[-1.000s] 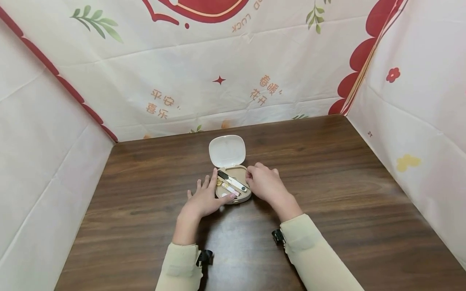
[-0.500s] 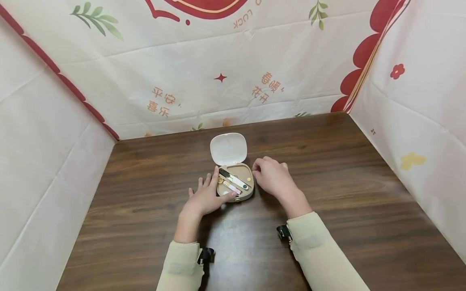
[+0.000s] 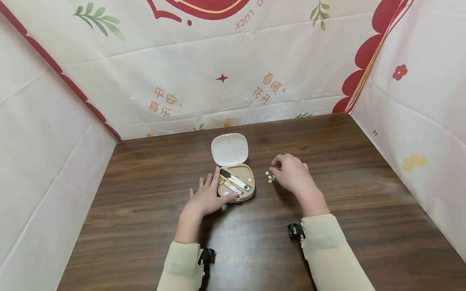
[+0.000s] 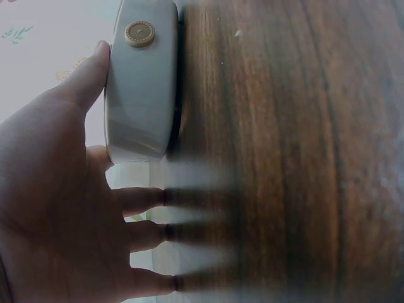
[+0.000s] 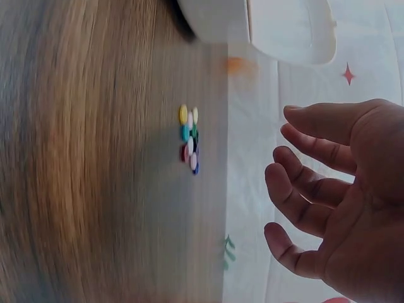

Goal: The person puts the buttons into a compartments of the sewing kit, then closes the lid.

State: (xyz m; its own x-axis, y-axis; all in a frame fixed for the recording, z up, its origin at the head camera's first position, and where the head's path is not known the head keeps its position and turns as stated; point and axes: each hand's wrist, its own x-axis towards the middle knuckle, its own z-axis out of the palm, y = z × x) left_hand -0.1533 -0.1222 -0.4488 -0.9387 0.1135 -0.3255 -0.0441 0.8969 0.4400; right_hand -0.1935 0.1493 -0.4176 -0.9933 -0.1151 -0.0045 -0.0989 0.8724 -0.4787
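A small sewing kit case [image 3: 244, 171] stands on the table with its white lid [image 3: 229, 149] tipped back. Inside lie a white-and-black snips-like tool [image 3: 238, 183], a tape-like strip [image 3: 232, 187] and one yellow button [image 3: 249, 180]. My left hand [image 3: 204, 200] rests along the case's left side, thumb at the front rim, fingers spread straight. To the right of the case, a small heap of coloured buttons [image 5: 190, 132] lies on the wood. Just above them is my right hand [image 3: 295, 176], its fingers loosely bent and holding nothing in the right wrist view.
The brown wooden table [image 3: 145, 226] runs back to a printed white cloth [image 3: 204, 60], with more cloth at both sides. A round clasp [image 4: 139, 33] sits on the case's front wall. Black cameras are strapped at both sleeves.
My right hand has moved from the case's right compartment out to the right. Several buttons now lie on the table under it. The left hand has kept its place on the case.
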